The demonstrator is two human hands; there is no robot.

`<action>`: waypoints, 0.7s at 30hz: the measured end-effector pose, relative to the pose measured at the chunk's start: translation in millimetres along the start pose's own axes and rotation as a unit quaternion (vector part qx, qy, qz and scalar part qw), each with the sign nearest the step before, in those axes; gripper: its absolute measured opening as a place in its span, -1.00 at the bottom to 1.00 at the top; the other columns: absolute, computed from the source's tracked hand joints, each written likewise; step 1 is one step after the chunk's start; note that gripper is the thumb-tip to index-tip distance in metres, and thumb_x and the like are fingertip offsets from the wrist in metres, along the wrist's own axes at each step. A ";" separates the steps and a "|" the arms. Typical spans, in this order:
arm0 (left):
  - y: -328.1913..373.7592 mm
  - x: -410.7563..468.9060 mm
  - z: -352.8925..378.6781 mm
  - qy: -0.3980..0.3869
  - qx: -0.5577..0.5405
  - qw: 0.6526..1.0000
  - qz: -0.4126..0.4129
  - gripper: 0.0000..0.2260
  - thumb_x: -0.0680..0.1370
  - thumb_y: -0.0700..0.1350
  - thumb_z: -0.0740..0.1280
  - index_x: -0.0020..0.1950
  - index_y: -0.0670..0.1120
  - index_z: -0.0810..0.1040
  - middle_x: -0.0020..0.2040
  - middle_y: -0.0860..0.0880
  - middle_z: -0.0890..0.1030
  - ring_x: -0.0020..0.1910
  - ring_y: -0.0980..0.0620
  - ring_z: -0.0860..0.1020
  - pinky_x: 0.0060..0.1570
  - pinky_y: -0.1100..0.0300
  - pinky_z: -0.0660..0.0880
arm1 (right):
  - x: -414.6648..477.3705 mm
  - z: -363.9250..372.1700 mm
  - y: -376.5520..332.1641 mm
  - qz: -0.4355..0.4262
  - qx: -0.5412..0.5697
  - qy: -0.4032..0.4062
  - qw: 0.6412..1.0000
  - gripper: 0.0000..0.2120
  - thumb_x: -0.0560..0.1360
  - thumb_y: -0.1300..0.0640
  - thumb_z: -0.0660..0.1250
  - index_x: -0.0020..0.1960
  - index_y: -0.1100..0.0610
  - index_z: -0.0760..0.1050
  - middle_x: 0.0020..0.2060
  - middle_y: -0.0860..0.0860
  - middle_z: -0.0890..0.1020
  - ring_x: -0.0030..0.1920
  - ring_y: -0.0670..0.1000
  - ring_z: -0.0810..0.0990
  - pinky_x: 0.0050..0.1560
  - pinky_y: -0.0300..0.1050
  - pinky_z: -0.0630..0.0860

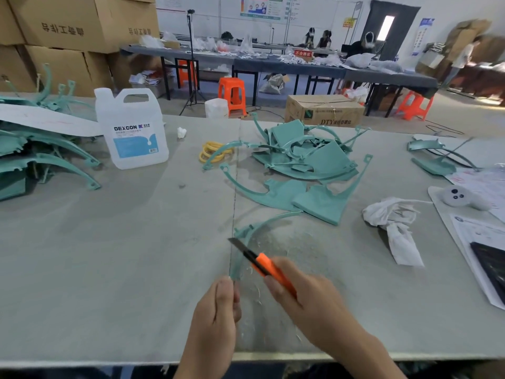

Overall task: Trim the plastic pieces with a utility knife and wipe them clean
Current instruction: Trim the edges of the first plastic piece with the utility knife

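Observation:
My left hand [218, 313] pinches the near end of a thin curved teal plastic piece [262, 222], which arcs away over the grey table. My right hand [308, 302] grips an orange and black utility knife [262, 265]. Its blade tip lies against the piece's notched bend, up and left of my hand. A crumpled white wiping cloth [393, 228] lies to the right. More teal pieces are heaped in a pile [306, 157] beyond, and a second stack [35, 157] sits at the far left.
A white DEXCON jug [134, 129] stands at the back left, with yellow rubber bands [214, 154] beside it. Papers, a white controller [461, 198] and a dark tablet [492, 263] lie at the right edge. Thin shavings litter the table near my hands.

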State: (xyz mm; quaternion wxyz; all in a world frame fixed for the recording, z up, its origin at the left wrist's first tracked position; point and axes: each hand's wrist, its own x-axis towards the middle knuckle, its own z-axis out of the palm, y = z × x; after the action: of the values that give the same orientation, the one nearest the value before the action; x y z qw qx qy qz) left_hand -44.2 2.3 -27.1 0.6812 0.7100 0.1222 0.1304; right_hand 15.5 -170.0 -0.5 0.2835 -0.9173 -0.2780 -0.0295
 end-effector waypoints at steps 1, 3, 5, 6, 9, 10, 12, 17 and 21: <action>2.8 -0.3 -1.1 -0.005 -0.036 0.999 -0.031 -0.60 0.63 0.16 0.07 -0.34 0.05 0.41 -0.44 0.05 0.24 -0.51 0.10 0.16 -0.55 0.27 0.14 | 5.7 0.1 7.2 0.009 -0.006 0.018 1.000 -0.54 0.56 -0.44 -0.07 0.28 -0.21 0.32 -0.35 -0.08 0.56 -0.38 -0.05 0.55 -0.34 -0.14 0.48; 5.8 0.2 -4.5 -0.017 -0.098 0.992 -0.080 -0.58 0.68 0.09 0.08 -0.35 0.06 0.44 -0.43 0.01 0.22 -0.53 0.10 0.12 -0.58 0.30 0.10 | 20.2 -0.1 25.0 0.041 -0.014 0.064 0.997 -0.57 0.57 -0.38 -0.02 0.24 -0.15 0.34 -0.39 -0.04 0.54 -0.42 -0.05 0.53 -0.36 -0.03 0.49; 7.8 0.1 -7.8 -0.025 -0.119 0.988 -0.093 -0.61 0.69 0.07 0.09 -0.28 -0.02 0.42 -0.44 0.01 0.22 -0.54 0.10 0.11 -0.59 0.29 0.09 | 34.6 -1.9 44.1 0.093 -0.024 0.113 0.989 -0.69 0.61 -0.28 0.05 0.20 -0.12 0.34 -0.43 -0.05 0.50 -0.42 0.04 0.52 -0.37 0.03 0.44; 8.4 -0.3 -8.2 -0.028 -0.118 0.989 -0.090 -0.62 0.68 0.07 0.09 -0.26 -0.06 0.40 -0.44 0.01 0.22 -0.54 0.10 0.11 -0.59 0.29 0.10 | 40.5 -3.8 52.0 0.120 -0.027 0.130 0.984 -0.73 0.63 -0.24 0.07 0.20 -0.12 0.35 -0.43 -0.05 0.49 -0.41 0.07 0.51 -0.37 0.02 0.41; 13.0 1.1 -5.7 -0.026 -0.094 0.993 -0.069 -0.63 0.69 0.05 0.06 -0.23 -0.10 0.35 -0.43 0.00 0.20 -0.53 0.09 0.11 -0.59 0.29 0.11 | 49.9 -6.9 59.8 0.137 -0.039 0.147 0.979 -0.75 0.64 -0.22 0.05 0.21 -0.13 0.34 -0.43 -0.06 0.50 -0.41 0.06 0.50 -0.39 -0.01 0.37; 13.9 2.3 -5.0 -0.022 -0.090 0.994 -0.063 -0.63 0.70 0.05 0.05 -0.23 -0.10 0.35 -0.42 0.00 0.19 -0.52 0.09 0.11 -0.59 0.29 0.11 | 52.2 -8.0 58.1 0.138 -0.025 0.149 0.979 -0.78 0.65 -0.22 0.06 0.18 -0.16 0.34 -0.43 -0.06 0.51 -0.41 0.05 0.51 -0.40 -0.03 0.35; 14.2 4.3 -4.9 -0.022 -0.077 0.995 -0.058 -0.63 0.69 0.06 0.05 -0.23 -0.09 0.35 -0.42 0.01 0.20 -0.51 0.10 0.12 -0.56 0.29 0.12 | 56.5 -10.9 56.5 0.163 0.032 0.173 0.971 -0.83 0.65 -0.22 0.07 0.08 -0.17 0.33 -0.39 -0.05 0.53 -0.36 0.09 0.54 -0.38 -0.02 0.39; 22.1 5.4 -26.2 -0.087 -0.082 0.988 -0.100 -0.65 0.52 0.21 0.20 -0.26 -0.05 0.41 -0.45 0.03 0.21 -0.54 0.11 0.10 -0.58 0.30 0.10 | 61.8 -36.1 47.3 0.146 0.173 0.160 0.961 -0.79 0.49 -0.27 0.38 0.03 -0.30 0.41 -0.26 -0.10 0.55 -0.37 -0.05 0.53 -0.36 0.02 0.52; 41.0 28.7 -66.0 -0.184 -0.232 0.942 -0.159 -0.59 0.35 0.24 0.47 -0.19 -0.11 0.61 -0.46 -0.03 0.33 -0.62 0.12 0.23 -0.64 0.37 0.17 | 57.2 -49.9 44.1 0.126 0.151 0.110 0.974 -0.68 0.43 -0.04 0.55 0.04 -0.22 0.45 -0.33 -0.09 0.50 -0.42 -0.11 0.40 -0.36 0.02 0.48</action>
State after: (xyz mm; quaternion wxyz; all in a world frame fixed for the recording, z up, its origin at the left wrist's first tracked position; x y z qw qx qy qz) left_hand -40.7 72.4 16.9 0.8496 0.5149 0.0727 -0.0881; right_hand 92.1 -198.7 31.3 0.4492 -0.8826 -0.1286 -0.0524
